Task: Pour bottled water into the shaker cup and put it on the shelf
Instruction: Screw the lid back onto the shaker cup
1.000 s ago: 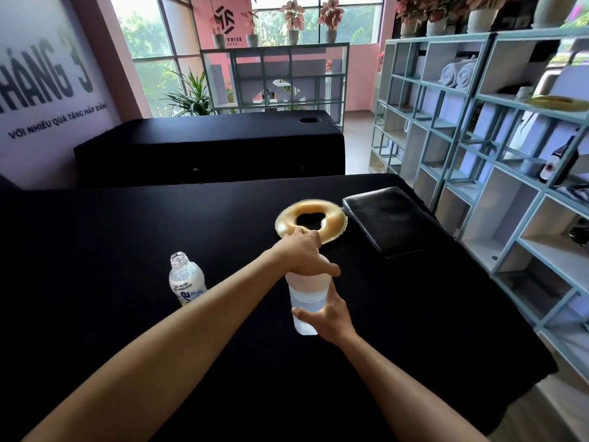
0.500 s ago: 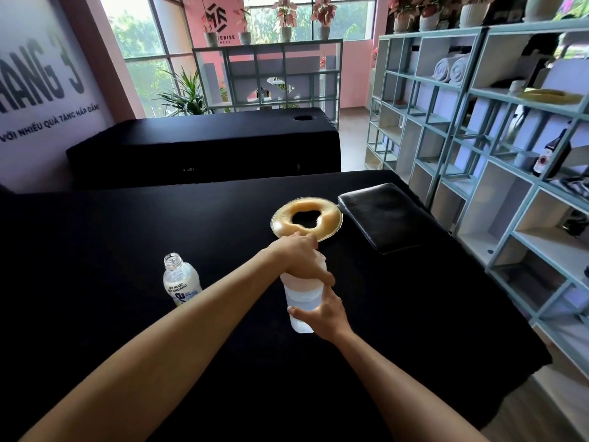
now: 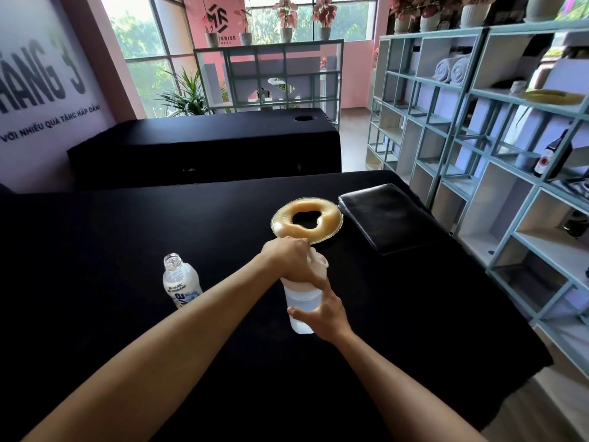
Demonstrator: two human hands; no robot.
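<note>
Now right hand point(image 3: 322, 314) grips shaker cup point(image 3: 301, 301) body as anchor; left hand point(image 3: 291, 261) clamps lid point(image 3: 318, 263) from above, likely sealing before shelf point(image 3: 497, 154) move.

Hands: two, a left hand point(image 3: 291, 261) and a right hand point(image 3: 322, 312)
Shaker cups: one shaker cup point(image 3: 302, 298)
Water bottles: one water bottle point(image 3: 180, 282), uncapped
Ring cushions: one ring cushion point(image 3: 306, 220)
Black pads: one black pad point(image 3: 387, 216)
Black-covered tables: two, the near table point(image 3: 127, 250) and the far table point(image 3: 204, 148)
Rolled towels: two rolled towels point(image 3: 451, 70)
Dark bottles on the shelf unit: one dark bottle point(image 3: 553, 154)
</note>
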